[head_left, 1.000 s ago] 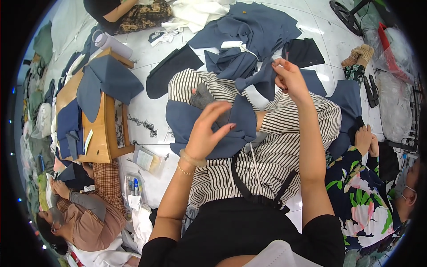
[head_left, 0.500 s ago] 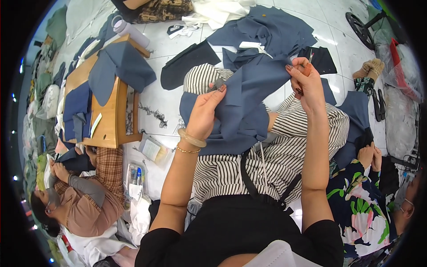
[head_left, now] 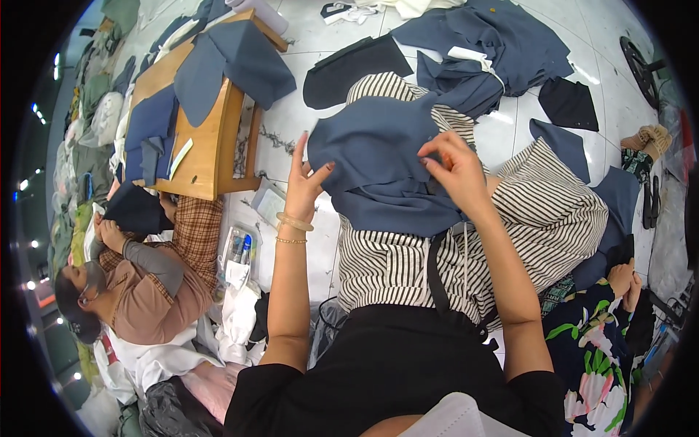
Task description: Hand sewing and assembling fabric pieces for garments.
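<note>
A blue-grey fabric piece lies spread over my lap, its lower part bunched in folds. My left hand is beside its left edge, fingers apart and holding nothing; a pale bangle and a thin bracelet circle that wrist. At the fabric's right edge, my right hand is curled, with thumb and forefinger pinched at the cloth. Whatever lies inside the other fingers of that hand is hidden. Striped trousers show beneath and around the fabric.
A wooden table with cut fabric stands at left. More blue-grey fabric is heaped on the floor ahead, near black pieces. A clear box of pens is at left. Co-workers sit on both sides, one with dark cloth.
My left hand has let go of the fabric and opened. The fabric has come down from between my raised hands onto my lap. My right hand has moved lower and inward. The view has shifted.
</note>
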A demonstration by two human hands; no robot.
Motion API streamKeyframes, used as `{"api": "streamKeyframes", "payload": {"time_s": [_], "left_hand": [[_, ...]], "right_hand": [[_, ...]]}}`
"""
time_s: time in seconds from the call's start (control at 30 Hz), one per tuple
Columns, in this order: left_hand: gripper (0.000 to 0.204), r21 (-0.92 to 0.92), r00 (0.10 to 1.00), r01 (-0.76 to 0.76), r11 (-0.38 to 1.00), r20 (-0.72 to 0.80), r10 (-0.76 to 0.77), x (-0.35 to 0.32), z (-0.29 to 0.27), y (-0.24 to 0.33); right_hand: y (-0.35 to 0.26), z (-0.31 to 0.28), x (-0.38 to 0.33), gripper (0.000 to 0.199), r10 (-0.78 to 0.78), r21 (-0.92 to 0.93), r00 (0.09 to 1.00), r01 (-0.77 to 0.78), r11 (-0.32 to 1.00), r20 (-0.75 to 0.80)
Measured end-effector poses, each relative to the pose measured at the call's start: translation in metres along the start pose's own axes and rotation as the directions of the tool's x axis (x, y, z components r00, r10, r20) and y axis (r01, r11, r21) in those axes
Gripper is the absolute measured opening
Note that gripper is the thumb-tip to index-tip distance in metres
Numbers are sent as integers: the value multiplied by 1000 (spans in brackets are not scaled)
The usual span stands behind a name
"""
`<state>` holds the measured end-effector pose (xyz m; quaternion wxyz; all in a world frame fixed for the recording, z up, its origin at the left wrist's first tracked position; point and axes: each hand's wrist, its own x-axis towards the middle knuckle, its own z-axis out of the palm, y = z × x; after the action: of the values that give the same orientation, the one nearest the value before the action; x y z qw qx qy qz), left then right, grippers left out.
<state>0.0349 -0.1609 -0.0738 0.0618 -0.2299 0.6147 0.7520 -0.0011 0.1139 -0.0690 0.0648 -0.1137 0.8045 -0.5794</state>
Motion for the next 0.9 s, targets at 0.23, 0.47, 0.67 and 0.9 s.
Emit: {"api": "streamKeyframes", "payload": {"time_s": [0.23,0.47,0.67,0.9], "left_hand": [[36,95,999,41,995,30,-44,9,-29,-20],[36,32,981,3,999,192,-9,-5,6,8],[39,141,931,-58,988,364,3,1,50,6],[31,204,941,-31,978,337,-40,1,56,-2]], "right_hand": [[4,23,-7,22,-172,-474,977,213,854,129],[25,-18,4,11,-65,-95,974,45,994,-216],[41,-58,0,9,53,-332,977,-120,936,-206],[-5,-4,-8,7,11,-114,994,-23,993,-110]]}}
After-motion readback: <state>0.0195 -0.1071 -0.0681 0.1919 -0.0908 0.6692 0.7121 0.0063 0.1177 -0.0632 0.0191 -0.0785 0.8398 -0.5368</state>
